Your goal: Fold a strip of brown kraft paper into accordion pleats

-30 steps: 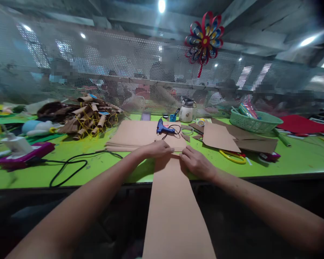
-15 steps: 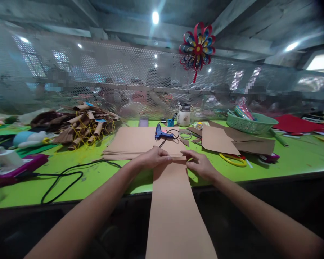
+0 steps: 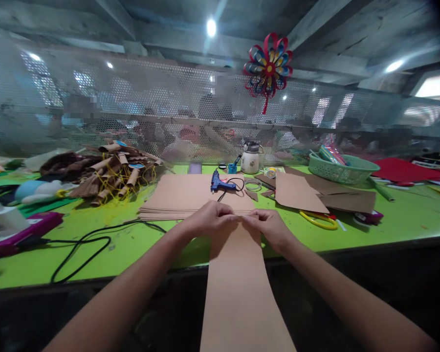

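Note:
A long strip of brown paper (image 3: 242,288) hangs over the front edge of the green table towards me. My left hand (image 3: 211,216) pinches the left part of its far end, and my right hand (image 3: 271,226) pinches the same end from the right, with the fingertips of both hands close together. Behind them lies a stack of brown sheets (image 3: 179,193), bearing a blue glue gun (image 3: 222,184) with a dark cord.
Brown paper rolls with yellow string (image 3: 121,171) are heaped at left, near a purple power strip (image 3: 25,234) and black cable. At right are brown sheets (image 3: 297,190), yellow-handled scissors (image 3: 319,221) and a green basket (image 3: 342,168). A white jar (image 3: 250,159) stands behind.
My right hand has moved left and closed on the strip's far end, beside my left hand. The folded edge that showed between the hands is now mostly covered by fingers.

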`<state>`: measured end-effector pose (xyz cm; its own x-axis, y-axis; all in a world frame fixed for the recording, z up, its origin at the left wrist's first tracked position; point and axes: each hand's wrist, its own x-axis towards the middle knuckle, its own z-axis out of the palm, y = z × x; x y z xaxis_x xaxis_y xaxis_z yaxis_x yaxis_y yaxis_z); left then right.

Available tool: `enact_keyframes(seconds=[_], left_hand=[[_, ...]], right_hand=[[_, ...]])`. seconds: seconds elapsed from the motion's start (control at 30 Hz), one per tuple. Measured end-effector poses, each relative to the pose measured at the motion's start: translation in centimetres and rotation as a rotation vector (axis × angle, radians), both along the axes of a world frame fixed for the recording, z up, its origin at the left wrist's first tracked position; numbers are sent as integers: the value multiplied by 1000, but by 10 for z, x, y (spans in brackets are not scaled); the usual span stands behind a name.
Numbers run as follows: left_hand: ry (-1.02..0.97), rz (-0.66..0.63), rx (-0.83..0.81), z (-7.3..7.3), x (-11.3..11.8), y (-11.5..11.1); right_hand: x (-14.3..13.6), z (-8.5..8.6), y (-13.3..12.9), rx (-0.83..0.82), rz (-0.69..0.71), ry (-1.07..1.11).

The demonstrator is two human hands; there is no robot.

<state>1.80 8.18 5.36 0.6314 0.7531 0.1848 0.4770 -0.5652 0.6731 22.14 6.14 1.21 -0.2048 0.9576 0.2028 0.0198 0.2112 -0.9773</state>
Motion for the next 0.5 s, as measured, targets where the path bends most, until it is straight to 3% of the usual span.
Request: enact_keyframes(seconds=[0.23,0.4,0.5], left_hand=[[25,26,93,-1,4,-12],[68,49,237,-7,1,-16],[70,58,292,-9,0,-16]], right_hand=[[5,3,-4,128,-10,-58],[7,5,-5,129,65,-79],[10,7,-4,165,5,-108]])
